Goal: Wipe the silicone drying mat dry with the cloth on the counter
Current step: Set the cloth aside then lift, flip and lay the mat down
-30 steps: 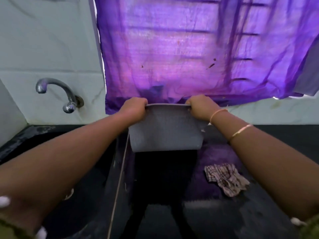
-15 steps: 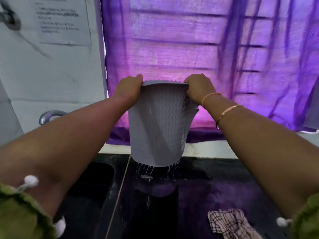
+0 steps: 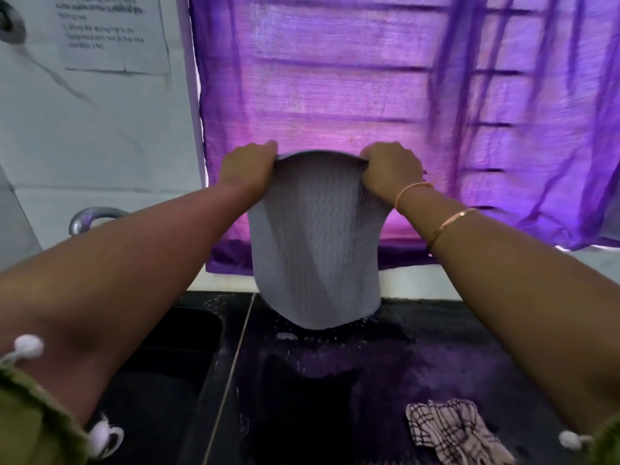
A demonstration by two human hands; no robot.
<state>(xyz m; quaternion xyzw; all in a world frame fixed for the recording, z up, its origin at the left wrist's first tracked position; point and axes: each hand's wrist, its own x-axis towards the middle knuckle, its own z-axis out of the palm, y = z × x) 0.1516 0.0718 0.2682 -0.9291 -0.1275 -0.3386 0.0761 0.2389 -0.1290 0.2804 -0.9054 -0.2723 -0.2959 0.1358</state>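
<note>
Honestly, barely started on the actual wiping. The mat (image 3: 315,250) is up in the air, hanging lengthwise over the back part of the counter (image 3: 523,357), just right of the sink (image 3: 161,364). The left hand (image 3: 248,169) has its fingers curled tight over the mat's top left corner, and the right hand (image 3: 392,169) grips the top right corner the same way, so the top edge bows between them. There are droplets under the bottom edge and a wet patch on the counter below it, so I'd say this is the shake-off or drip-off bit.

The cloth (image 3: 456,431) is lying crumpled near the counter's front right corner, well apart from the mat, with nobody touching it.

What's left, as I see it: lay the mat down, grab the cloth and wipe the mat. So basically the whole job.
</note>
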